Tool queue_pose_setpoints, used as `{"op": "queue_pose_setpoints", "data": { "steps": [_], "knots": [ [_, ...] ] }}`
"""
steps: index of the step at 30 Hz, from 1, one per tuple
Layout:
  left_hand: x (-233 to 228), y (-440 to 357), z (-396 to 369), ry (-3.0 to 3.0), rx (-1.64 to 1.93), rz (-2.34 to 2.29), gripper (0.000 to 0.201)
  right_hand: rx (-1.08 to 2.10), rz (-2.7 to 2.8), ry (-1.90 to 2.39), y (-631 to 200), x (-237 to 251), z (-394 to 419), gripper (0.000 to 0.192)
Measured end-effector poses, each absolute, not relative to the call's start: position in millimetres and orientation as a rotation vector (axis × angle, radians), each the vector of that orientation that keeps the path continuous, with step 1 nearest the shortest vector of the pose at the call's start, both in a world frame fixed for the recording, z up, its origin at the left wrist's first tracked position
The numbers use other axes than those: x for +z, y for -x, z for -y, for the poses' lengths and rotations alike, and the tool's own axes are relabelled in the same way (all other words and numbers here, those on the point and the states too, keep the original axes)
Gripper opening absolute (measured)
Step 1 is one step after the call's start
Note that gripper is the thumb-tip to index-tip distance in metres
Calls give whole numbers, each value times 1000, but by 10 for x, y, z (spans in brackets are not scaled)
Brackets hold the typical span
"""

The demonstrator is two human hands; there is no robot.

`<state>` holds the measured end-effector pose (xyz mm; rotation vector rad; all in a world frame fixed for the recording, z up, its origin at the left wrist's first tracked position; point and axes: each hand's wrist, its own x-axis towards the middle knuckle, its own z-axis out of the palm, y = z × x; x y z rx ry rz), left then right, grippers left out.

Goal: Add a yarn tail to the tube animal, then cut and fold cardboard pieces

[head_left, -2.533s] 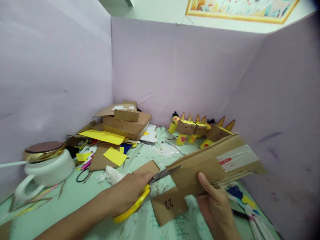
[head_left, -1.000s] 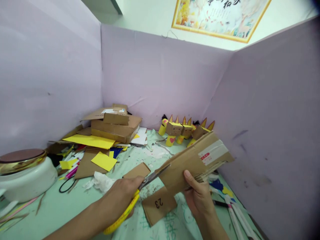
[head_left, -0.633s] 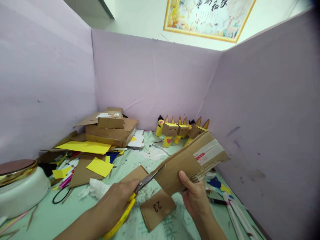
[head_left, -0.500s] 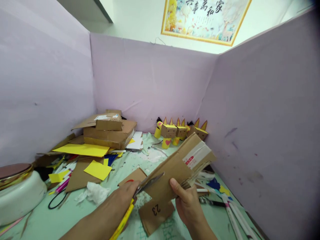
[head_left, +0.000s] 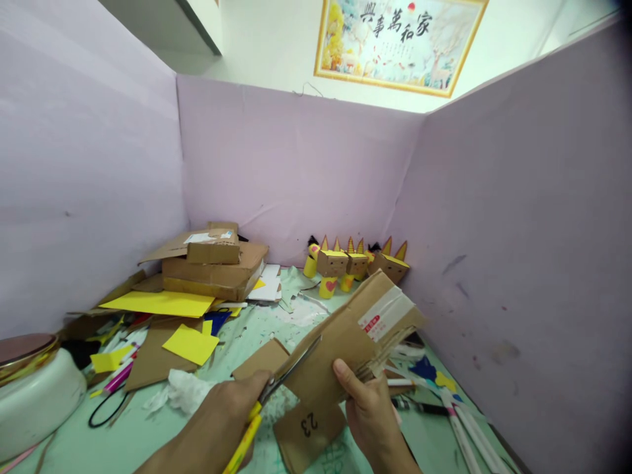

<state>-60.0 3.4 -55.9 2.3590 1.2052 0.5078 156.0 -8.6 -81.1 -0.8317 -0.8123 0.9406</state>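
"How's our grip?"
"Our left hand [head_left: 231,409] grips the yellow-handled scissors [head_left: 267,392], blades at the edge of the cardboard [head_left: 320,372] our right hand [head_left: 369,408] holds above the worktop [head_left: 118,438]."
"So we're cutting?"
"Seemingly; our next squeeze calls for keeping that cardboard steady."

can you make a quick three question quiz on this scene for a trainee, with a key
1. Which hand holds the scissors, and what does the other grip?
2. True or false: the crumpled tissue lies on the green cloth.
3. Which number is on the lower cardboard piece? A) 58 B) 23 C) 71

Key:
1. The left hand; the right hand grips the held cardboard.
2. True.
3. B.
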Motion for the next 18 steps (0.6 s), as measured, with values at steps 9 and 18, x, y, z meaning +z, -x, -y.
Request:
{"op": "queue_pose_setpoints", "data": {
  "steps": [9,18],
  "knots": [
    [-346,541,4,-2242,622,-1161,55,959,824,881,-1397,-854,172,55],
    [-501,642,-73,-2406,558,-1215,55,929,863,915,-1363,-852,192,57]
  ]
}}
